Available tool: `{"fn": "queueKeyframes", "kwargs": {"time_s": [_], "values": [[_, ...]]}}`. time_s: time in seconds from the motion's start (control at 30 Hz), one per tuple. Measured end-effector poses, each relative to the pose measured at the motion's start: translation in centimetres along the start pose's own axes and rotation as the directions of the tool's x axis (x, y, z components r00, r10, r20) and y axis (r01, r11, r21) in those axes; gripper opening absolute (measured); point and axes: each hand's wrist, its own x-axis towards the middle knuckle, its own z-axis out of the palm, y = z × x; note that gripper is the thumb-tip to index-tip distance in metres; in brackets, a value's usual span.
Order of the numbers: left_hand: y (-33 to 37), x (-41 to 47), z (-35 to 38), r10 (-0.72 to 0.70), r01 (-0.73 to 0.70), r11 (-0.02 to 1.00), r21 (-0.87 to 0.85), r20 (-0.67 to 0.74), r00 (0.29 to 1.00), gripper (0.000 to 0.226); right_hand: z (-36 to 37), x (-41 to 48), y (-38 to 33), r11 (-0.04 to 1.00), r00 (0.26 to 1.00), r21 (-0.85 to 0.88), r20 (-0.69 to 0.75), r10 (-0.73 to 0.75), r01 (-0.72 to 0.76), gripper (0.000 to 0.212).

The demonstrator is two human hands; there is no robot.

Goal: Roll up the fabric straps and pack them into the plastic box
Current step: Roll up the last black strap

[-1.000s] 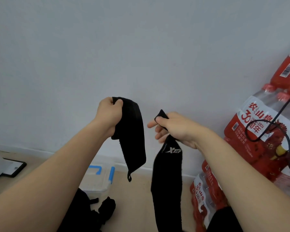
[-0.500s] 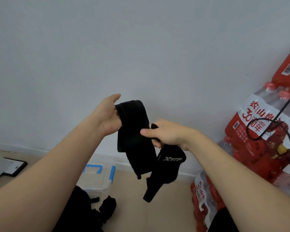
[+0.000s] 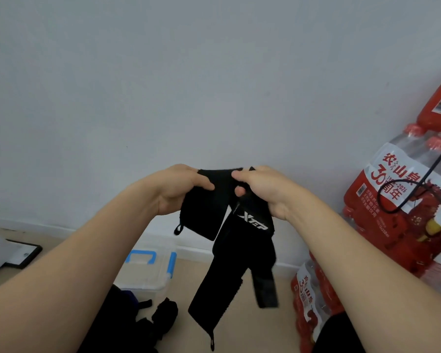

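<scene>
Both hands hold black fabric straps up in front of a pale wall. My left hand [image 3: 178, 189] grips the top of a short black strap [image 3: 204, 212] with a small loop at its lower left. My right hand [image 3: 262, 189] grips a longer black strap [image 3: 242, 253] with a white logo; its ends hang down toward the floor. The two hands nearly touch, and the straps overlap between them. Below on the floor stands the clear plastic box [image 3: 148, 273] with blue latches, partly hidden by my left arm. More black straps [image 3: 163, 314] lie in front of it.
Shrink-wrapped packs of red-labelled water bottles [image 3: 397, 205] are stacked at the right against the wall, with a black cable [image 3: 418, 184] looped over them. Another pack [image 3: 308, 296] lies low on the floor. A black-framed flat item [image 3: 23, 253] lies at the left.
My hands have come together from apart, bringing the two straps side by side. The logo strap's hanging end has swung and now dangles lower, with a second end beside it.
</scene>
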Motion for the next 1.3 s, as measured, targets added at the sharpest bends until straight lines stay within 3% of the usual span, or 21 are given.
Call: {"fn": "queueKeyframes", "kwargs": {"time_s": [0.13, 0.2, 0.3, 0.37, 0.43, 0.53, 0.67, 0.77, 1.03, 1.17, 1.3], "values": [[-0.3, 0.5, 0.5, 0.087, -0.097, 0.992, -0.081, -0.114, 0.990, 0.025, -0.6, -0.7, -0.4, 0.962, 0.991, -0.239, -0.046, 0.126, -0.134, 0.022], [-0.3, 0.5, 0.6, 0.106, -0.118, 0.986, -0.114, -0.104, 0.989, 0.029, -0.9, -1.2, -0.9, 0.977, 0.989, -0.164, 0.032, 0.146, -0.139, 0.018], [-0.4, 0.6, 0.8, 0.108, -0.118, 0.981, -0.153, -0.077, 0.991, 0.041, -0.8, -2.6, -1.8, 0.986, 0.958, 0.085, 0.262, 0.114, -0.140, 0.005], [-0.4, 0.5, 0.8, 0.110, -0.120, 0.976, -0.182, -0.066, 0.992, 0.049, -0.5, -2.9, -1.6, 0.985, 0.949, 0.141, 0.311, 0.052, -0.100, 0.025], [-0.3, 0.4, 0.6, 0.117, -0.127, 0.976, -0.176, -0.066, 0.991, 0.046, -0.3, -2.6, -1.3, 0.993, 0.970, 0.115, 0.242, -0.008, -0.021, 0.042], [-0.2, 0.3, 0.4, 0.099, -0.114, 0.982, -0.148, -0.108, 0.989, 0.026, -0.4, -2.5, -0.9, 0.998, 0.977, 0.004, 0.201, -0.067, 0.068, 0.029], [-0.2, 0.2, 0.7, 0.123, -0.146, 0.978, -0.147, -0.151, 0.981, 0.021, -0.9, -2.7, -0.8, 0.995, 0.987, 0.029, 0.131, -0.094, 0.091, 0.024], [-0.1, 0.0, 0.9, 0.144, -0.166, 0.978, -0.126, -0.166, 0.975, 0.026, -1.2, -2.9, -1.0, 0.979, 0.982, -0.104, 0.079, -0.170, 0.178, 0.009], [-0.3, 0.1, 2.0, 0.260, -0.268, 0.951, -0.156, -0.069, 0.963, 0.071, -1.1, -2.5, -0.7, 0.874, 0.937, -0.338, 0.103, -0.335, 0.349, 0.013], [-0.3, 0.2, 2.0, 0.282, -0.282, 0.950, -0.133, -0.015, 0.959, 0.076, -0.6, -1.5, -0.3, 0.875, 0.913, -0.291, -0.016, -0.409, 0.387, 0.014], [-0.2, -0.1, 1.8, 0.289, -0.288, 0.957, -0.043, 0.012, 0.957, 0.077, -0.1, -0.8, -0.1, 0.914, 0.922, -0.205, -0.095, -0.376, 0.351, 0.011]]}}
